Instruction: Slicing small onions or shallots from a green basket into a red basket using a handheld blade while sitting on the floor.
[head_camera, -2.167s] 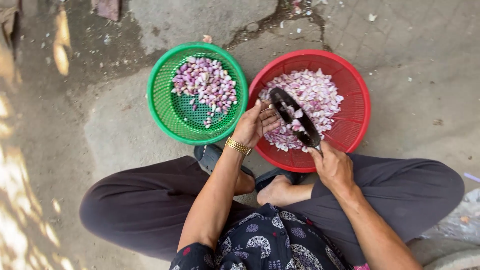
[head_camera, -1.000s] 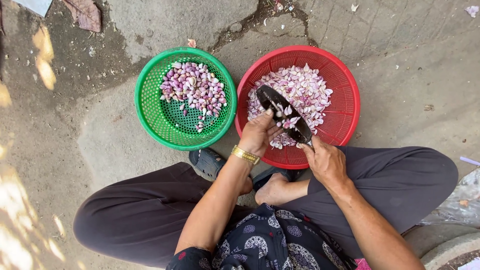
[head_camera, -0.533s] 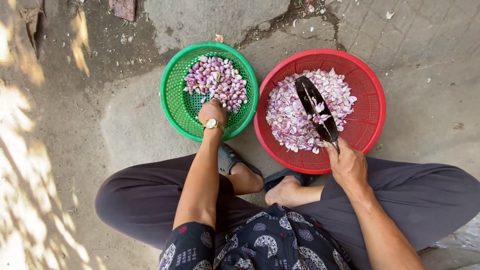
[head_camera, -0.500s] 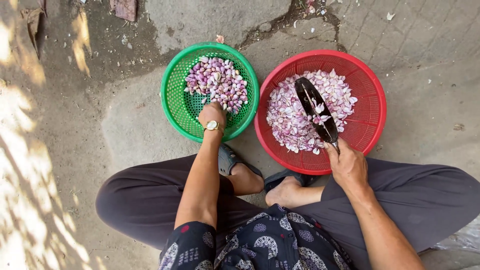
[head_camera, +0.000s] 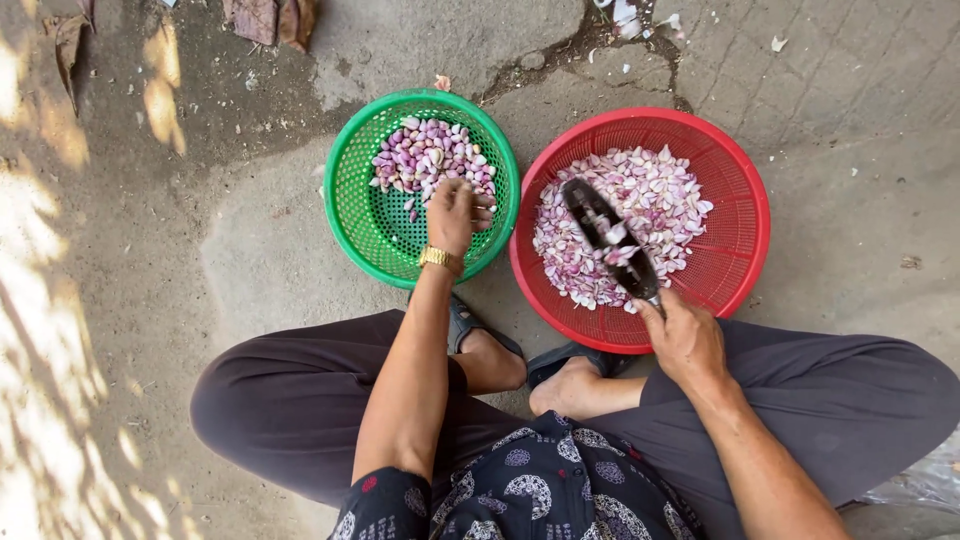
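My left hand (head_camera: 453, 212) reaches into the green basket (head_camera: 352, 205) and rests on the pile of purple shallots (head_camera: 425, 160), fingers curled among them. A gold watch sits on that wrist. My right hand (head_camera: 684, 337) grips the handle of a dark knife (head_camera: 608, 238), whose blade points up over the red basket (head_camera: 740, 230). Bits of peel stick to the blade. The red basket holds pale pink shallot peels and cut pieces (head_camera: 650, 195).
I sit low on a concrete ground with knees spread, feet in sandals (head_camera: 470, 325) between the baskets and my body. Dry leaves (head_camera: 265, 17) and scraps lie at the far edge. Sunlight patches fall on the left.
My left hand left the knife blade over the red basket and moved left into the green basket. The knife stayed over the red basket in my right hand.
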